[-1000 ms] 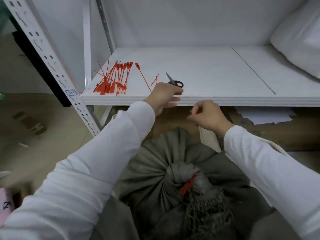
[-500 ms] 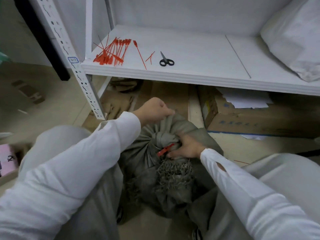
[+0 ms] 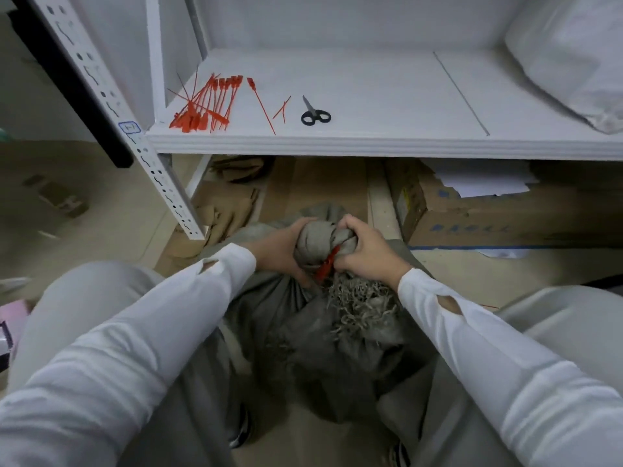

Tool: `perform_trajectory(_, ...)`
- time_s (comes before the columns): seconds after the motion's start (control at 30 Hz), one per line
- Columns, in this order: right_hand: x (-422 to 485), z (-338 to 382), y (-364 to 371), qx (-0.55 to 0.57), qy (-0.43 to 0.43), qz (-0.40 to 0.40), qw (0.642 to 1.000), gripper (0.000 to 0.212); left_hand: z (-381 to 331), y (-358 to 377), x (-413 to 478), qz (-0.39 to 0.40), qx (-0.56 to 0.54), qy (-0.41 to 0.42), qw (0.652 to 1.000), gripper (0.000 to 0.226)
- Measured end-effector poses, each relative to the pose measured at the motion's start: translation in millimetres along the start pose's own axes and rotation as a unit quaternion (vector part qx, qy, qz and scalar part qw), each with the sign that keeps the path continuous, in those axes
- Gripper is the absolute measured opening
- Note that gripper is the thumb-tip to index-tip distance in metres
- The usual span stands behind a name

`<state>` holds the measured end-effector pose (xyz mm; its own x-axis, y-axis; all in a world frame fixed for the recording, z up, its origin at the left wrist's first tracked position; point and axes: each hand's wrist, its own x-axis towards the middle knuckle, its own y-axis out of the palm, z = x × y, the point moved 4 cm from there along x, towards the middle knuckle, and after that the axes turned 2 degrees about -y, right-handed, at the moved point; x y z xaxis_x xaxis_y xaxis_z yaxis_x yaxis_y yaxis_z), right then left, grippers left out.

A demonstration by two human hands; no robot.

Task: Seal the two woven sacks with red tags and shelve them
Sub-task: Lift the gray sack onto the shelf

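Observation:
A grey woven sack (image 3: 323, 348) stands on the floor between my knees, its neck bunched and bound by a red tag (image 3: 326, 266). My left hand (image 3: 281, 252) grips the gathered neck from the left. From the right, my right hand (image 3: 365, 252) grips the same bunched cloth just above the tag. The frayed mouth of the sack spills out below my hands. On the white shelf (image 3: 371, 143) lies a pile of spare red tags (image 3: 205, 104), and a white sack (image 3: 573, 59) rests at its far right.
Black-handled scissors (image 3: 315, 114) and two cut tag ends (image 3: 282, 109) lie on the shelf near its front edge. A perforated shelf upright (image 3: 111, 106) stands to the left. Under the shelf sit a cardboard box (image 3: 488, 214) with white paper and flattened cardboard.
My hands left the shelf edge and came down onto the sack. The scissors now lie on the shelf. Both hands have closed round the tied neck, the right one shifting from under the tag to above it.

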<state>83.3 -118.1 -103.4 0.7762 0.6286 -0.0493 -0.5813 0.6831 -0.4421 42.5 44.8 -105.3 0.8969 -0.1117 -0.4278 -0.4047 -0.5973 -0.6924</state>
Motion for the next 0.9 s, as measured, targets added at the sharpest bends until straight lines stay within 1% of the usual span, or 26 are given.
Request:
perform_trajectory(0.07, -4.8, 13.9, -11.0, 0.002, -0.04, 0.001, 0.999, 0.036, 6.2, -1.9, -8.8, -0.004, 0.028, 0.029, 0.999, 0.131)
perform_trajectory(0.13, -11.2, 26.0, -19.0, 0.002, -0.076, -0.002, 0.997, 0.035, 9.6, -1.5, -17.9, -0.032, 0.051, 0.025, 0.998, 0.135)
perform_trajectory(0.17, -15.2, 33.4, -22.3, 0.002, -0.092, -0.004, 0.996, 0.035, 7.8, -1.1, -23.0, -0.056, 0.056, 0.019, 0.997, 0.13)
perform_trajectory(0.2, -19.5, 42.0, -25.5, 0.006, -0.109, -0.009, 0.994, 0.036, 3.2, -0.7, -28.5, -0.083, 0.064, 0.01, 0.994, 0.117)
perform_trajectory(0.27, -29.8, 61.7, -33.9, 0.011, -0.146, -0.029, 0.989, 0.037, -8.5, -1.3, -37.2, -0.122, 0.109, -0.002, 0.987, 0.073)
perform_trajectory(0.3, -34.6, 71.9, -40.0, 0.006, -0.163, -0.045, 0.986, 0.038, -16.5, -3.4, -40.2, -0.136, 0.14, 0.001, 0.981, 0.055)
perform_trajectory(0.33, -39.4, 82.0, -47.1, -0.001, -0.177, -0.063, 0.982, 0.037, -26.6, -7.4, -44.3, -0.148, 0.164, 0.006, 0.975, 0.044)
perform_trajectory(0.37, -44.3, 92.4, -55.5, -0.007, -0.188, -0.084, 0.979, 0.037, -36.8, -13.1, -48.3, -0.165, 0.18, 0.014, 0.97, 0.039)
perform_trajectory(0.53, -70.3, 152.2, -106.5, 0.009, -0.251, -0.19, 0.949, 0.035, -107.9, -65.7, -82.1, -0.276, 0.164, 0.077, 0.944, 0.021)
perform_trajectory(0.6, -78.8, 181.3, -127.0, -0.006, -0.281, -0.23, 0.932, 0.037, -137.1, -86.7, -98.5, -0.314, 0.154, 0.081, 0.933, 0.011)
perform_trajectory(0.63, -82.5, 195.5, -135.6, -0.016, -0.292, -0.242, 0.925, 0.038, -147.8, -94.8, -105.0, -0.331, 0.147, 0.078, 0.929, 0.011)
perform_trajectory(0.73, -93.7, 226.5, -153.6, -0.04, -0.315, -0.244, 0.916, 0.038, -170.7, -104.3, -118.9, -0.353, 0.126, 0.077, 0.924, 0.017)
perform_trajectory(0.8, -104.8, 238.6, -161.7, -0.036, -0.328, -0.239, 0.913, 0.037, -182.4, -106.8, -128.6, -0.368, 0.117, 0.087, 0.918, 0.014)
perform_trajectory(0.9, -121.0, 261.2, -173.7, -0.048, -0.353, -0.261, 0.897, 0.041, -202.5, -119.6, -145.0, -0.399, 0.099, 0.106, 0.906, 0.015)
